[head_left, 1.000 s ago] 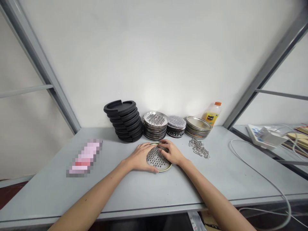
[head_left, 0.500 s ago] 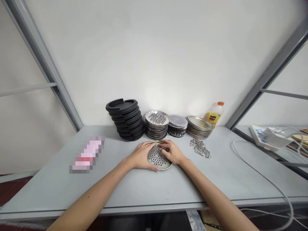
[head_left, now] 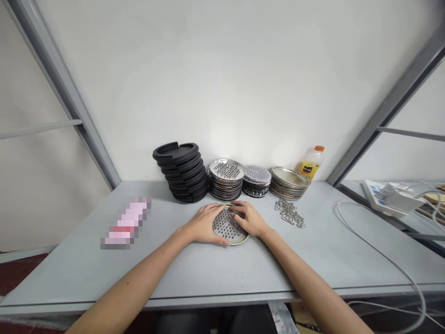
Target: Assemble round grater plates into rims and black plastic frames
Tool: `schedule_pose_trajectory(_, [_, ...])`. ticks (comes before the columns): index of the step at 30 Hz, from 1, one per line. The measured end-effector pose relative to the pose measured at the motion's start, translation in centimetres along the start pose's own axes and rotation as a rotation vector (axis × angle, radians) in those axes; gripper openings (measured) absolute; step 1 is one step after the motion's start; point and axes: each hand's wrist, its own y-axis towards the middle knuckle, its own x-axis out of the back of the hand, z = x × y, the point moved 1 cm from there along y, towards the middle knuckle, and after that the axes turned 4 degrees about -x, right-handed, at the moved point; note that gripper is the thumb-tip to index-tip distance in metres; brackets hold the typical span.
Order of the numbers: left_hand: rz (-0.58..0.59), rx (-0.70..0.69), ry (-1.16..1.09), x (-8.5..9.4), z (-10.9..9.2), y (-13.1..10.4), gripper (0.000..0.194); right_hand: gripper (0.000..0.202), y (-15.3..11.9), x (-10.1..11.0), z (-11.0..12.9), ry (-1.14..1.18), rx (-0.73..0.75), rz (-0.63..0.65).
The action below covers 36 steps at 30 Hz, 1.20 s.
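A round metal grater disc (head_left: 227,226) with a rim lies on the table in front of me, its raised holes showing between my hands. My left hand (head_left: 206,226) grips its left side, the thumb at the front rim and the fingers reaching to the back rim. On the opposite side my right hand (head_left: 249,219) is curled over the right rim, its thumb and bent fingers resting on the disc. Both palms touch the table or hang close above it; I cannot tell which. The disc's left and right edges are hidden under the hands.
Along the wall stand stacked black rings (head_left: 181,171), grater discs (head_left: 226,178), coarser grater discs (head_left: 256,180) and plain metal discs (head_left: 289,182). Behind is a juice bottle (head_left: 310,163). Metal hooks (head_left: 289,213) lie at right near a white cable (head_left: 377,253); a blurred pink item (head_left: 127,222) lies left.
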Motion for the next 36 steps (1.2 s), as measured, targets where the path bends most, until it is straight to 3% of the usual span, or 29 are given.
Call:
schedule_pose_trajectory(7, [0.051, -0.045, 0.004, 0.4, -0.8, -0.5, 0.109, 0.028, 0.1, 0.8, -0.1, 0.157, -0.038, -0.102])
schedule_pose_trajectory(12, [0.073, -0.01, 0.05, 0.3, -0.7, -1.0, 0.109, 0.025, 0.1, 1.4, -0.5, 0.072, -0.042, -0.108])
schedule_pose_trajectory(18, [0.072, -0.058, 0.09, 0.9, -0.8, -1.4, 0.118, 0.025, -0.1, 2.3, -1.6, 0.024, -0.144, -0.195])
schedule_pose_trajectory(23, [0.071, -0.058, 0.082, 0.9, -0.5, -1.6, 0.113, 0.024, -0.2, 2.7, -1.9, 0.015, -0.181, -0.262])
schedule_pose_trajectory(36, [0.086, -0.056, 0.08, 0.9, -0.6, -1.6, 0.108, 0.013, -0.2, 2.4, -1.3, 0.044, -0.113, -0.283])
